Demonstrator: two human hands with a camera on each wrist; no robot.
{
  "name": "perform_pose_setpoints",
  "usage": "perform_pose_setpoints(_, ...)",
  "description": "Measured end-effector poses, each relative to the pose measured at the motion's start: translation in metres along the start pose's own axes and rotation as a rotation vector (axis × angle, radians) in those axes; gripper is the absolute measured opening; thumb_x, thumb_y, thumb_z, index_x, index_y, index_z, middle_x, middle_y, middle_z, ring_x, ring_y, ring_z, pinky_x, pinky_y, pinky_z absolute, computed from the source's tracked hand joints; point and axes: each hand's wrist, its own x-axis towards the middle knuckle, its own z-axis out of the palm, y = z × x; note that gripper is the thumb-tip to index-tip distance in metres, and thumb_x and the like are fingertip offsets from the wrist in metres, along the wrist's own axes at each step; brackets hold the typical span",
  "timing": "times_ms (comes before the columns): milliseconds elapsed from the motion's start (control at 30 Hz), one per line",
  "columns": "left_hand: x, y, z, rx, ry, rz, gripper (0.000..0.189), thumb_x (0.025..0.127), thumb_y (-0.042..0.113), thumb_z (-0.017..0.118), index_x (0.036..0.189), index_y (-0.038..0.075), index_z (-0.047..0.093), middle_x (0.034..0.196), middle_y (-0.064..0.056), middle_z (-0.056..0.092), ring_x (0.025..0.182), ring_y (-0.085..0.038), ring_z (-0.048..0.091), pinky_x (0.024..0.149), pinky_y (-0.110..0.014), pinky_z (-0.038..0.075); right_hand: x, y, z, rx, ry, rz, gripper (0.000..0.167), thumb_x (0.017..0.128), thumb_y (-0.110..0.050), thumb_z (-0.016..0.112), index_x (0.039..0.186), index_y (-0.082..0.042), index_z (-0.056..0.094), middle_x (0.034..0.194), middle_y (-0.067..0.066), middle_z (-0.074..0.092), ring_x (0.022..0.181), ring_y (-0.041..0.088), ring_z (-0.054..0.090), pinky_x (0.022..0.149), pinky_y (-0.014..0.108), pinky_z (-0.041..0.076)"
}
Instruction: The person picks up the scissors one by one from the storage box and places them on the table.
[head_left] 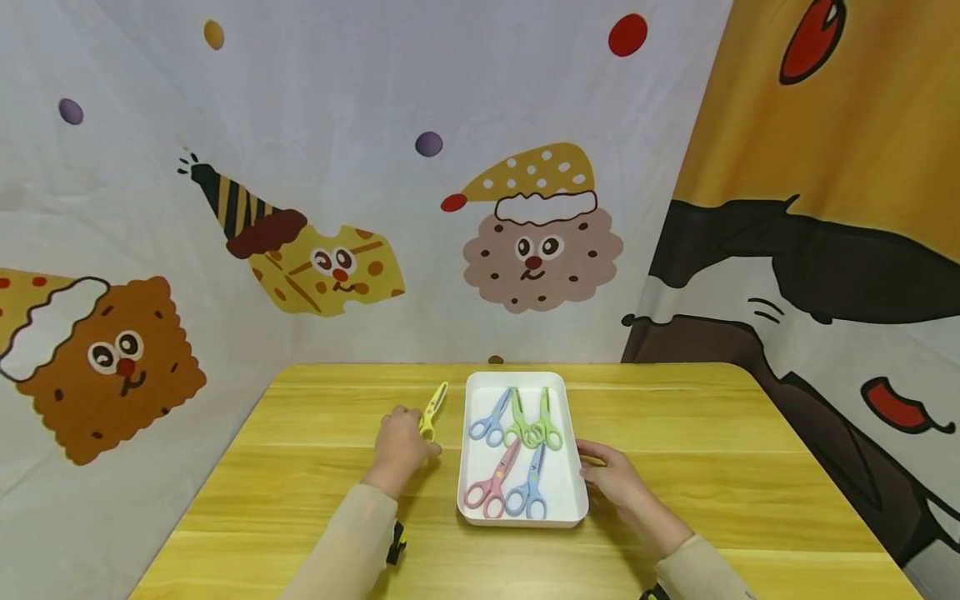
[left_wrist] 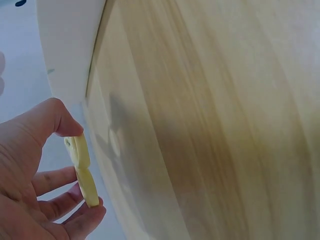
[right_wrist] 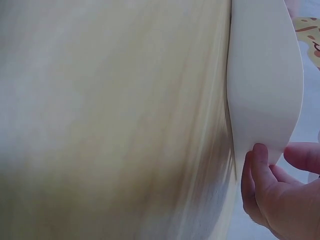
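Observation:
My left hand (head_left: 400, 450) pinches yellow children's scissors (head_left: 432, 412) by the handle loops, left of the tray. In the head view their blades point up and away. The left wrist view catches the handles (left_wrist: 82, 165) edge-on between thumb and fingers, above the wood. At the tray's right side, the fingers of my right hand (head_left: 617, 479) touch the outer wall, with the thumb near the rim. Inside the white tray (head_left: 577, 505) lie two pairs of blue scissors (head_left: 534, 483), two green pairs (head_left: 550, 425) and a pink pair (head_left: 495, 483).
The tray stands on a wood-grain table (head_left: 690, 433). Behind the table hangs a white cloth (head_left: 337, 108) printed with cartoon food faces. A yellow and black printed part (head_left: 847, 150) hangs on the right.

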Motion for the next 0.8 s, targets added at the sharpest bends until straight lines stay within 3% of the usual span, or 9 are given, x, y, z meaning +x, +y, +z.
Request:
perform_pose_setpoints(400, 0.0052, -0.0005, -0.0006, -0.004, -0.028, -0.018, 0.073, 0.056, 0.025, 0.086, 0.12, -0.001, 0.062, 0.098, -0.012, 0.054, 0.086, -0.028, 0.049, 0.069, -0.04, 0.048, 0.0008, 0.0003, 0.0, 0.013, 0.0, -0.001, 0.042, 0.089, 0.008, 0.048, 0.131, 0.01, 0.047, 0.134, 0.032, 0.046, 0.119, 0.042, 0.052, 0.093, 0.045, 0.049)
perform_pose_setpoints(800, 0.0105, -0.0013, 0.0057, 0.021, -0.03, -0.026, 0.069, 0.056, 0.028, 0.088, 0.115, 0.0, 0.064, 0.1, -0.013, 0.055, 0.087, -0.029, 0.049, 0.072, -0.042, 0.048, -0.0002, 0.0002, -0.0004, 0.034, 0.003, -0.011, 0.042, 0.088, 0.01, 0.048, 0.13, 0.012, 0.047, 0.132, 0.032, 0.048, 0.117, 0.042, 0.053, 0.091, 0.045, 0.05)
